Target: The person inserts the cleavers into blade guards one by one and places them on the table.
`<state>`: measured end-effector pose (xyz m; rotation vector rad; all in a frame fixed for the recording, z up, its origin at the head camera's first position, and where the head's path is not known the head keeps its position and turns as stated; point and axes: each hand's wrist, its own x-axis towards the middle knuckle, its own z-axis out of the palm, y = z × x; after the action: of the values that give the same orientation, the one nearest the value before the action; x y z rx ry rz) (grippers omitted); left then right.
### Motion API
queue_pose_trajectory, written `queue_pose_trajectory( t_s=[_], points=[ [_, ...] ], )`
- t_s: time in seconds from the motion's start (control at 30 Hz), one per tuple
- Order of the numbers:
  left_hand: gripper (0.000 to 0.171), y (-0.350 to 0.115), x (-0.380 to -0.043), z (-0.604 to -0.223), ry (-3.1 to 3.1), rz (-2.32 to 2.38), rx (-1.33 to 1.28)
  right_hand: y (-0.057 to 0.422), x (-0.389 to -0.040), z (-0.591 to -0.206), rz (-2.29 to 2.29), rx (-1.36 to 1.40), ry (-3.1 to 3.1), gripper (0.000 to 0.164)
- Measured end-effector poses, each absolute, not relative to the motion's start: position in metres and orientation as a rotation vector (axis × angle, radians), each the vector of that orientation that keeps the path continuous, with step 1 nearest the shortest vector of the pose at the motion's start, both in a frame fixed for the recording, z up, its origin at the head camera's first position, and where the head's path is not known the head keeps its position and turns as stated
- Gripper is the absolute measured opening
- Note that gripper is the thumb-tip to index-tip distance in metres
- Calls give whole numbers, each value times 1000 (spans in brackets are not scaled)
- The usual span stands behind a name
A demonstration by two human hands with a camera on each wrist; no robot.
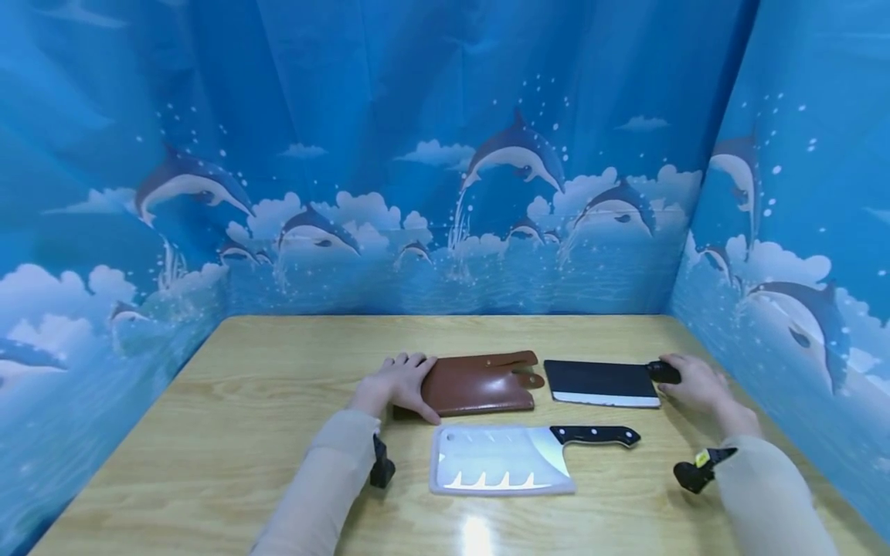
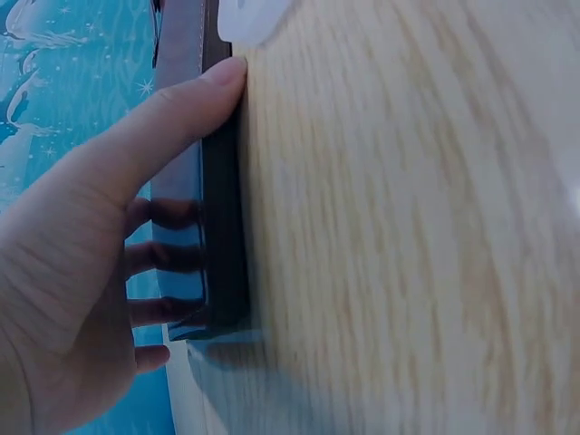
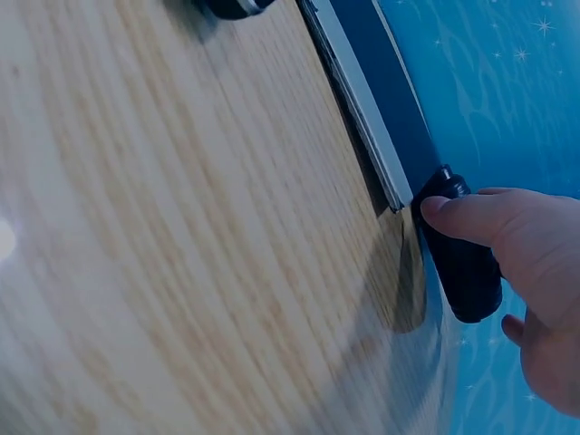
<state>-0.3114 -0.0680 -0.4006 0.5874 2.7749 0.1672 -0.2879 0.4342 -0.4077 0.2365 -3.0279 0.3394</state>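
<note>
My left hand (image 1: 399, 384) grips the left end of a brown leather knife sheath (image 1: 480, 384), thumb at its near edge and fingers over the far side. In the left wrist view, the dark edge of the sheath lies along the wood under the thumb (image 2: 195, 104). The sheath's strapped end points right, beside a dark-bladed cleaver (image 1: 601, 381) with a bright cutting edge facing me. My right hand (image 1: 698, 388) holds that cleaver by its black handle (image 3: 462, 263), with the thumb on the handle near the blade.
Nearer me lies a second cleaver (image 1: 594, 435), its black riveted handle pointing right and its blade in a translucent white guard (image 1: 501, 463). Everything is on a light wooden table (image 1: 278, 432). A blue dolphin-print curtain (image 1: 389, 154) borders the back and sides.
</note>
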Motion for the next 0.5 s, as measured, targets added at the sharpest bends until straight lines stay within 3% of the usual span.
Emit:
queue_pose_trajectory(
  t_s=[0.5],
  points=[
    [111, -77, -303, -399, 2784, 192, 624, 439, -291, -408, 299, 207, -3043, 61]
  ],
)
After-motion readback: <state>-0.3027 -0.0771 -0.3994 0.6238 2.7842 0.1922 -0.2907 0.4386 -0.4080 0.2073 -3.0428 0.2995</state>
